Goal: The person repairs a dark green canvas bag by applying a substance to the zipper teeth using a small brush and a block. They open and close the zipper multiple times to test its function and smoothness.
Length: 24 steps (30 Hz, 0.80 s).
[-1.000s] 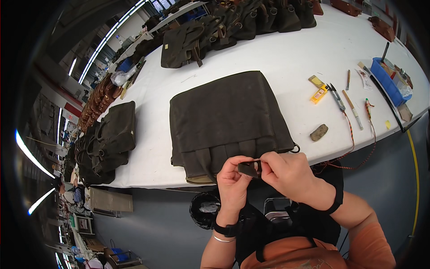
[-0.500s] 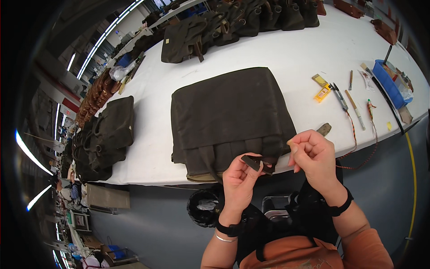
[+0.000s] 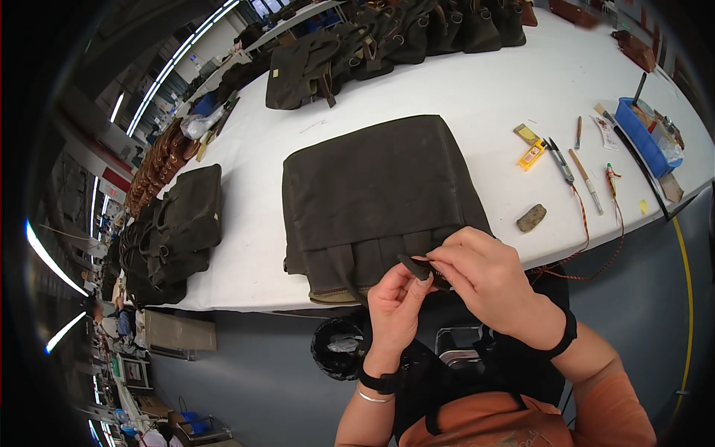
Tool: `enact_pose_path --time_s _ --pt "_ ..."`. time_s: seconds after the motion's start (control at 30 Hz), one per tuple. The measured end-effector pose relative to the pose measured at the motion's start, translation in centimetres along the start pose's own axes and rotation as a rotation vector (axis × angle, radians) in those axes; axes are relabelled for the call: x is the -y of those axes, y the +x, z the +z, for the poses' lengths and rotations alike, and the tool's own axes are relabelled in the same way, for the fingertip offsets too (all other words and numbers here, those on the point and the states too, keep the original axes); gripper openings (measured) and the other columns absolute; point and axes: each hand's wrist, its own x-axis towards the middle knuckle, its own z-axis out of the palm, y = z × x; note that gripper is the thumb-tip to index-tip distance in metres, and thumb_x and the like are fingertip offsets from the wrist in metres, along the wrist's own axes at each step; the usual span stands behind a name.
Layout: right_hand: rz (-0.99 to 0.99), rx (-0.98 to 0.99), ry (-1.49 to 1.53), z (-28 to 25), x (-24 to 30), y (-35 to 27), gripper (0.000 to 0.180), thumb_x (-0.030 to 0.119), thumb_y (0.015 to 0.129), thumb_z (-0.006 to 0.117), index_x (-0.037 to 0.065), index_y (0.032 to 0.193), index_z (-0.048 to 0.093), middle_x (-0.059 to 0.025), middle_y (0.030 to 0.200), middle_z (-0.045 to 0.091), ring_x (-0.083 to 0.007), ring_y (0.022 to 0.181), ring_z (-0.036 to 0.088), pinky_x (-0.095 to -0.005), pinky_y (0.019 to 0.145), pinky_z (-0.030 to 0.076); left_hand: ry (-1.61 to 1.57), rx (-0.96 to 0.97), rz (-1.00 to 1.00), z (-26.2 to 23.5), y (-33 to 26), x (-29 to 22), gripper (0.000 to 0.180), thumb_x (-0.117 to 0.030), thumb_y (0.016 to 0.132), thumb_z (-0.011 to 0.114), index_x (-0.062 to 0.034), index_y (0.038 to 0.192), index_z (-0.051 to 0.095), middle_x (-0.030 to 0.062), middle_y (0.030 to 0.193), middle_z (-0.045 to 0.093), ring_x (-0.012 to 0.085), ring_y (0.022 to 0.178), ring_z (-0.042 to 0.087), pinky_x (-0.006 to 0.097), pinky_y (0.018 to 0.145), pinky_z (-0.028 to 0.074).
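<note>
A dark brown-black bag lies flat on the white table, its strap handles and brass-toned zipper toward me. Over the table's near edge, my left hand is closed in a pinch on a short dark strap end at the bag's zipped edge. My right hand is closed too, thumb and forefinger tips meeting right at that strap end. Whatever lies between the right fingertips is too small or too hidden to name.
To the right lie a brownish stone-like lump, a yellow box, a corded pen-like tool, a brush and a blue bin. More dark bags stand at the back and left. A lined waste bin is below.
My right hand has moved left from beside the bag's right corner to the strap end in my left hand. The brownish lump is now fully uncovered. My left hand stays about where it was.
</note>
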Motion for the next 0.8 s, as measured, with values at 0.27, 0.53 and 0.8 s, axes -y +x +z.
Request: enact_pose_path --time_s 0.27,0.53,0.8 --pt "-0.174 0.109 -0.220 -0.2 0.4 0.5 0.019 0.004 0.070 0.068 0.000 0.087 0.061 -0.0077 0.083 0.055 -0.0230 0.077 0.061 -0.0327 0.057 0.051 -0.015 0.044 0.068 -0.2 -0.3 0.4 0.026 -0.008 0.096 0.063 0.0049 0.119 0.062 0.0049 0.100 0.068 0.0083 0.090 0.064 0.024 0.081 0.054" --pt "0.041 0.059 0.021 0.1 -0.6 0.3 0.015 0.000 0.074 0.069 0.000 0.081 0.057 -0.0087 0.079 0.055 -0.0214 0.070 0.062 -0.0314 0.057 0.051 0.044 0.030 0.038 0.2 -0.2 0.0 0.023 -0.009 0.095 0.064 0.0038 0.115 0.063 0.0048 0.096 0.069 0.0095 0.088 0.065 0.024 0.080 0.054" --pt "0.540 -0.176 0.414 -2.4 -1.7 -1.2 0.004 0.001 0.088 0.065 0.000 0.090 0.061 -0.0019 0.079 0.062 -0.0067 0.066 0.055 -0.0210 0.059 0.046 0.015 0.037 -0.025 0.1 -0.1 -0.4 0.024 -0.009 0.096 0.063 0.0035 0.117 0.062 0.0103 0.102 0.069 0.0172 0.091 0.068 0.029 0.083 0.056"
